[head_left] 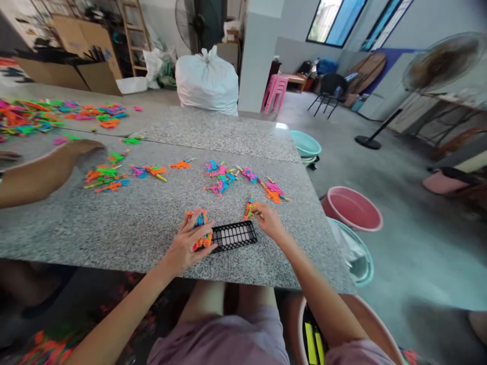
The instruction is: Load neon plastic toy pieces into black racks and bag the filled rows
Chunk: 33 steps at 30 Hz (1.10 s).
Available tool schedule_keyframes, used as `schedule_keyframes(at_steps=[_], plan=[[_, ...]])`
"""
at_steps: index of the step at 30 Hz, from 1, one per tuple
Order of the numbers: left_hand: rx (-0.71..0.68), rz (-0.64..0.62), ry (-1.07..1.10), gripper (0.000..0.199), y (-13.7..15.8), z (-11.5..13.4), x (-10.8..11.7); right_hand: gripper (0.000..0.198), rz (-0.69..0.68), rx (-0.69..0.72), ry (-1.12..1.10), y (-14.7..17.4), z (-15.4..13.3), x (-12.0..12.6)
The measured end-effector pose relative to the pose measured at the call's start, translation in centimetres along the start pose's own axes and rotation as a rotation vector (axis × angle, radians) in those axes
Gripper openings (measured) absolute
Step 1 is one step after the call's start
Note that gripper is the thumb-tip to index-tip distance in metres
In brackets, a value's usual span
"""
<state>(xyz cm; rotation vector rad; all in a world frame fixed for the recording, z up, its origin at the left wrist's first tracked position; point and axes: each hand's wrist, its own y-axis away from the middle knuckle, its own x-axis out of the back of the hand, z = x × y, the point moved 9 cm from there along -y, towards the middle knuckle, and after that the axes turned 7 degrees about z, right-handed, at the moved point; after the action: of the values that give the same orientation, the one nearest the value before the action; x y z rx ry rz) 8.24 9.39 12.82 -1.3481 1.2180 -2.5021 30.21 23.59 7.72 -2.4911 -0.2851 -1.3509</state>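
Observation:
My left hand (185, 247) is closed over the left end of a black lattice tray (235, 236), its fingers around a packed row of orange and blue plastic pieces (200, 219). The right part of the tray shows a pale, slatted bottom with no pieces on it. Just beyond the tray's right end, my right hand (271, 222) pinches a small orange and green plastic piece (250, 209). Farther up the table lie pink and blue pieces (221, 178) and a pink and orange group (274, 190). The pieces' exact kind is too small to make out.
Another person's arm (45, 170) reaches in from the left, near a heap of bright pieces (23, 116). A tied white sack (207, 81) stands beyond the granite table (152, 228). Pink (353, 208) and teal tubs (306, 143) stand off the table's right edge.

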Motion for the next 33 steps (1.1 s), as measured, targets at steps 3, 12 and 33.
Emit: schedule_keyframes(at_steps=[3, 12, 33], plan=[[-0.023, -0.001, -0.028, 0.044, -0.2, 0.1, 0.1, 0.039, 0.009, 0.002, 0.21, 0.0, 0.6, -0.2], [-0.014, -0.009, -0.109, 0.044, -0.1, 0.2, 0.3, 0.034, -0.152, 0.098, 0.345, -0.6, 0.4, -2.0], [-0.031, -0.129, -0.037, 0.024, -0.9, 0.1, 0.1, 0.027, -0.196, -0.406, -1.015, 7.1, -5.8, -10.5]])
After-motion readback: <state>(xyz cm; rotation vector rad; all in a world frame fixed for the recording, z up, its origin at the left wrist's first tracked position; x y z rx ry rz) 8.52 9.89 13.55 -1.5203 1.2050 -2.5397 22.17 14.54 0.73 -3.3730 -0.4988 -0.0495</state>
